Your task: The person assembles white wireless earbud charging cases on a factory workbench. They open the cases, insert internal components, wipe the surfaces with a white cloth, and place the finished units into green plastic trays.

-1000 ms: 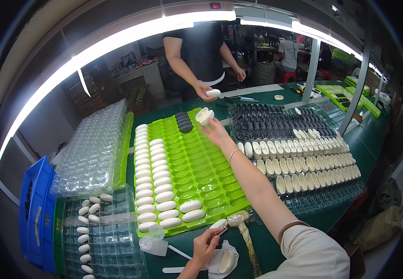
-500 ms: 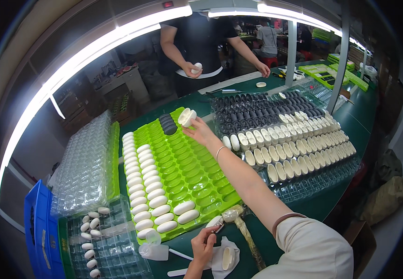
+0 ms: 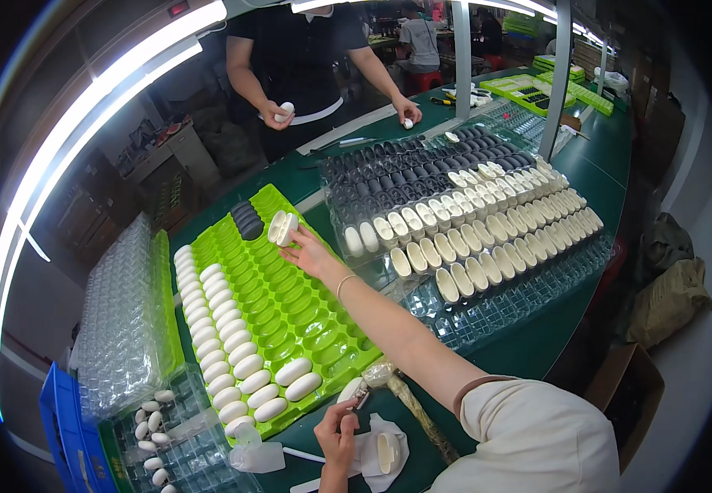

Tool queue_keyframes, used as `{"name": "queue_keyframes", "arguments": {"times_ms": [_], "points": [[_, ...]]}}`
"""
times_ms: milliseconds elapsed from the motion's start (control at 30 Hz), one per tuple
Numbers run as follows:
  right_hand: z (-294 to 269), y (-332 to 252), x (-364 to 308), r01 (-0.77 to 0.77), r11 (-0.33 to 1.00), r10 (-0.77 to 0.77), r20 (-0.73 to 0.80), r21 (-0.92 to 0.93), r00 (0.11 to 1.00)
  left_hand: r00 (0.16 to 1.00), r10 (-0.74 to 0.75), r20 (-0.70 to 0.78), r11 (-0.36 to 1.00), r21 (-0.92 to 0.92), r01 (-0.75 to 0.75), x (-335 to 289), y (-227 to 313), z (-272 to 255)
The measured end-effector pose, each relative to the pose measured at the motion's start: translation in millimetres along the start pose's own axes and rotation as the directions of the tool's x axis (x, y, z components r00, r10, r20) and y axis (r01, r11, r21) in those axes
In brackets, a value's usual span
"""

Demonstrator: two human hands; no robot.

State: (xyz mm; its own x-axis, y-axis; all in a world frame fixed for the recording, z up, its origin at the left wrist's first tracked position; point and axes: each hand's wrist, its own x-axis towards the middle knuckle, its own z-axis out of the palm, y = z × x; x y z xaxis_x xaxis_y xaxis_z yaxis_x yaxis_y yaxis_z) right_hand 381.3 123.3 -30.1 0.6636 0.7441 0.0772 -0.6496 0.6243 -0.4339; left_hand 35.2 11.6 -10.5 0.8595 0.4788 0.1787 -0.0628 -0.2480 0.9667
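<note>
My right hand (image 3: 313,255) grips a small white oval case (image 3: 282,228), opened at its hinge, over the far end of a lime-green moulded tray (image 3: 294,283). Low in the view, my left hand (image 3: 337,435) is closed, fingertips pinching a small metallic piece (image 3: 361,399). A white oval piece (image 3: 350,389) lies beside those fingertips, partly hidden. Close to the left hand, a cream half shell (image 3: 387,452) rests on a white cloth (image 3: 370,475). White closed cases (image 3: 245,366) fill rows on the tray's left, and several black ones (image 3: 247,220) sit at its far end.
Right of my arm, a clear tray holds black shells (image 3: 405,177) and cream shells (image 3: 487,267). A wrapped hammer (image 3: 422,415) and a clear bottle (image 3: 257,454) lie nearby. Left are stacked clear trays (image 3: 122,320) and a blue crate (image 3: 68,435). Across stands a co-worker (image 3: 298,74).
The view has shifted. My right hand has brought the open case slightly nearer over the green tray. The co-worker's hand has come down onto the small white piece on the table.
</note>
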Motion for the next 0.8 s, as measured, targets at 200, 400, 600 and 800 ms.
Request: {"name": "queue_keyframes", "arguments": {"times_ms": [200,400,600,800], "points": [[-18.8,5.8,7.2,0.038,0.998,-0.037,-0.036,0.041,0.999,0.997,0.075,0.020,0.997,0.021,-0.075,1.0,-3.4,3.5],[-15.9,7.0,5.9,0.042,0.999,-0.042,-0.035,0.020,0.999,0.997,0.078,0.024,0.996,0.038,-0.079,1.2,-1.9,3.5],[-12.0,5.0,4.0,0.033,0.999,-0.032,-0.050,0.022,0.998,0.996,0.083,0.033,0.994,0.070,-0.085,1.7,-1.7,1.7],[-12.0,4.3,3.9,0.037,0.999,-0.035,-0.075,0.016,0.997,0.996,0.082,0.039,0.995,0.049,-0.084,1.4,-3.3,1.9]]}}
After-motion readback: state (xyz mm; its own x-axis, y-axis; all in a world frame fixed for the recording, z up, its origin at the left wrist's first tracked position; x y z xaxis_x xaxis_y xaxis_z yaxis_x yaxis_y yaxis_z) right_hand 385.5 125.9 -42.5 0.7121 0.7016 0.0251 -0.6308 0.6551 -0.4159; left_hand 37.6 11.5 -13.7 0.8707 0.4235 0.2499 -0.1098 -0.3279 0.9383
